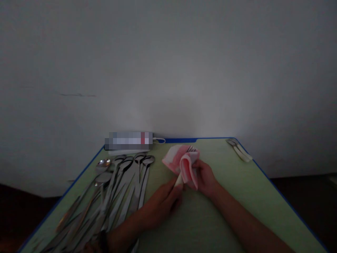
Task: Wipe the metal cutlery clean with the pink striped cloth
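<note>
Dim room, plain pale wall behind; green tabletop (237, 196) w/ blue edging runs from near to the far wall.

Centre of tabletop: pink-and-white cloth (181, 162), bunched around a fork (191, 149) – only the tines poke out at the far end. Right hand (206, 177) is closed on the cloth from the right, fingers wrapped into the folds. Left hand (160, 205) pinches the handle end at the cloth's near edge, fingers together on it. Fork's shaft is hidden inside the fabric.

Near left: a big fan of spoons and long cutlery (116, 196), lying side by side, some overlapping, bowls toward the far side. Far right corner: a small pair of pieces (239, 149), well apart from the rest, right by the blue edge. Far centre: a blurred-out box (129, 140) w/ a cord.

Risks, as I judge them:
- Tines snag the cloth or prick a fingertip, since grip is blind thru fabric.
- Left forearm lies just beside the spoon fan; a sideways shift could scatter pieces off the left edge.
- Low light – smears easily missed.
- Pair at the far right corner sits close enough to the edge to get knocked off.
</note>
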`<control>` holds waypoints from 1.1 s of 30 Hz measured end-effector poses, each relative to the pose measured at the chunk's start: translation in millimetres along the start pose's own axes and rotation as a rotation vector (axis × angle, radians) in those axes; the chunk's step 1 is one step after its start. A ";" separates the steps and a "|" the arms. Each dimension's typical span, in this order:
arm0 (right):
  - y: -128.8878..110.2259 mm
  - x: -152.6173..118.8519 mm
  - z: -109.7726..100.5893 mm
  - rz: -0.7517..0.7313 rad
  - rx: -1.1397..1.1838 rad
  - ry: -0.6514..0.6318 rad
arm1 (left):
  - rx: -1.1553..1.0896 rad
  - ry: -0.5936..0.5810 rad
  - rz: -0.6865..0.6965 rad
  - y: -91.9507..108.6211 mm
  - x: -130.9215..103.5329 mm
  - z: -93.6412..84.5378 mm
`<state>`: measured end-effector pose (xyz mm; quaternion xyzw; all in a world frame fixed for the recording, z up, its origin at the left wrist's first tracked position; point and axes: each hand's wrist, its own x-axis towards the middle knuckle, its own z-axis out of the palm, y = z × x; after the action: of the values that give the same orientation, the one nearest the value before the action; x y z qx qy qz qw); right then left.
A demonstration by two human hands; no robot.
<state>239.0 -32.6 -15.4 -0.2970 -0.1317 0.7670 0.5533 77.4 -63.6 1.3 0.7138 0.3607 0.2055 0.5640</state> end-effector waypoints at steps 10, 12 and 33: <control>-1.1 1.0 3.2 -0.114 0.067 -0.065 | -0.110 0.077 -0.010 -6.6 0.8 3.7; -1.7 0.3 1.9 -0.131 0.065 -0.073 | -0.137 0.113 -0.015 -8.2 1.0 3.7; -2.9 -3.5 1.7 -0.058 0.028 -0.249 | -0.110 0.321 0.094 -1.2 4.9 0.0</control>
<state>241.0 -34.7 -11.5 -0.1878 -0.1971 0.7835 0.5586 80.3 -59.7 -0.3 0.6560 0.4005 0.3624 0.5272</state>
